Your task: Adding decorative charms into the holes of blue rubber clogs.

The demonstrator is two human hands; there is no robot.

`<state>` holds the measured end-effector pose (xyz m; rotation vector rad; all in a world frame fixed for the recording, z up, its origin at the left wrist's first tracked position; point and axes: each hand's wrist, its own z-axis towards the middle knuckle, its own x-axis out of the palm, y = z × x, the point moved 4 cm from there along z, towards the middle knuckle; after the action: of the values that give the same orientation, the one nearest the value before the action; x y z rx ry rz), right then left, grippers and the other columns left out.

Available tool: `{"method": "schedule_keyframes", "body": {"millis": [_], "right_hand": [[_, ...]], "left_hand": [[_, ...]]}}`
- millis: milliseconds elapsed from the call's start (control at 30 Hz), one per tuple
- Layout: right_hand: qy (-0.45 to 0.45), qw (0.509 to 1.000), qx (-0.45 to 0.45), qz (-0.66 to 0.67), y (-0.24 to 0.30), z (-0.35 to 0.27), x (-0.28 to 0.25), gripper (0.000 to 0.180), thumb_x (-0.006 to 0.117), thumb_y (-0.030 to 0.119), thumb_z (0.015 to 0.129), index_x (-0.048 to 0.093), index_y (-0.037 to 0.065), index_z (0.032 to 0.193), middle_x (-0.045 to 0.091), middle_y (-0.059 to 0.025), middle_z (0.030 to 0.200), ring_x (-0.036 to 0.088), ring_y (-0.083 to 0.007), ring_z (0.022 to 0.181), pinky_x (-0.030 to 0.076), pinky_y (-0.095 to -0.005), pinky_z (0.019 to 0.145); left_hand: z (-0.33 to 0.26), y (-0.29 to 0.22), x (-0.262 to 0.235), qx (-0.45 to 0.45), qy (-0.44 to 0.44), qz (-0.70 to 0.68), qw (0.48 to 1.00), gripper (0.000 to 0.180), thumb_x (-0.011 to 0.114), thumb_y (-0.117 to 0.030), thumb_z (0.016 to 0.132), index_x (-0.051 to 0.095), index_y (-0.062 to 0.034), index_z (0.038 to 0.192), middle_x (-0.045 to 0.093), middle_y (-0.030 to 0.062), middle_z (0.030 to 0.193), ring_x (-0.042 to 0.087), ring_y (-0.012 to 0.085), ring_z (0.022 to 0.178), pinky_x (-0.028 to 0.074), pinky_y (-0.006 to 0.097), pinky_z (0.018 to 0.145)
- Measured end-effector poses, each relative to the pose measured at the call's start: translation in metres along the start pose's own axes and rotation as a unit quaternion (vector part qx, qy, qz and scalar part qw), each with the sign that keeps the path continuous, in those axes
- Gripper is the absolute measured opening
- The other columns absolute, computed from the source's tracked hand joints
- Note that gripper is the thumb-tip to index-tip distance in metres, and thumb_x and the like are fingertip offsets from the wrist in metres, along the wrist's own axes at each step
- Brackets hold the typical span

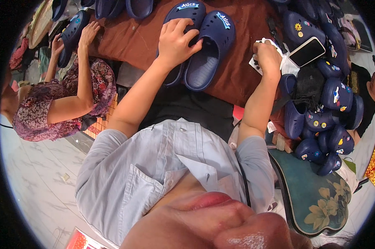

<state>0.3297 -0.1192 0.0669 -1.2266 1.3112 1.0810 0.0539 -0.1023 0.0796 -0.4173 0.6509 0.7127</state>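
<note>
Two navy clogs lie side by side in front of me: the left clog and the right clog. Each has a pale blue banner-shaped charm with white letters on its toe. My left hand rests over the left clog, fingers spread and slightly bent, thumb reaching toward the right clog's opening. To the right, my right hand is closed with its fingers down at a white plastic bag. Its fingertips are partly hidden, so whatever they pinch cannot be made out.
A brown cloth covers the work surface. Beside the bag lies a phone. Several charm-decorated navy clogs are piled at right. On the left, another person handles a navy clog. A green floral chair back stands at lower right.
</note>
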Motion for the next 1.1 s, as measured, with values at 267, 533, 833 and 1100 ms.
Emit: {"method": "schedule_keyframes", "body": {"millis": [267, 533, 833, 1100], "right_hand": [[-0.113, 0.981, -0.09, 0.132, 0.01, 0.009, -0.009, 0.019, 0.073, 0.001, 0.075, 0.073, 0.009, 0.092, 0.067, -0.0115, 0.102, 0.065, -0.0309, 0.092, 0.052, -0.0401, 0.08], [-0.027, 0.768, -0.104, 0.632, 0.034, 0.025, 0.018, 0.01, 0.074, 0.003, 0.08, 0.072, -0.002, 0.09, 0.072, -0.0044, 0.085, 0.064, -0.0113, 0.081, 0.049, -0.0253, 0.077], [0.011, 0.739, -0.012, 0.674, 0.038, 0.034, 0.032, 0.015, 0.079, -0.002, 0.074, 0.068, 0.004, 0.083, 0.066, -0.0017, 0.08, 0.062, -0.0116, 0.077, 0.047, -0.0258, 0.075], [0.014, 0.705, -0.042, 0.708, 0.041, 0.041, 0.043, 0.023, 0.078, -0.008, 0.068, 0.061, 0.006, 0.075, 0.059, 0.0006, 0.075, 0.06, -0.0131, 0.074, 0.046, -0.0267, 0.075]], "left_hand": [[0.0, 0.001, 0.001, -0.002, 0.01, -0.011, 1.0, 0.025, 0.08, -0.024, 0.066, 0.072, -0.0145, 0.087, 0.064, 0.0019, 0.109, 0.059, 0.024, 0.103, 0.046, 0.039, 0.086], [0.003, -0.002, 0.003, 0.004, 0.005, -0.01, 1.0, 0.025, 0.08, -0.025, 0.066, 0.072, -0.015, 0.087, 0.063, 0.0013, 0.11, 0.059, 0.0235, 0.104, 0.045, 0.039, 0.086], [-0.001, 0.001, -0.001, 0.002, 0.006, -0.003, 1.0, 0.026, 0.081, -0.025, 0.065, 0.072, -0.0149, 0.087, 0.063, 0.0012, 0.11, 0.059, 0.0234, 0.103, 0.045, 0.039, 0.086], [0.0, -0.002, 0.0, 0.006, 0.005, -0.002, 1.0, 0.025, 0.081, -0.026, 0.066, 0.072, -0.0147, 0.086, 0.064, 0.0014, 0.109, 0.059, 0.0236, 0.103, 0.045, 0.039, 0.086]]}}
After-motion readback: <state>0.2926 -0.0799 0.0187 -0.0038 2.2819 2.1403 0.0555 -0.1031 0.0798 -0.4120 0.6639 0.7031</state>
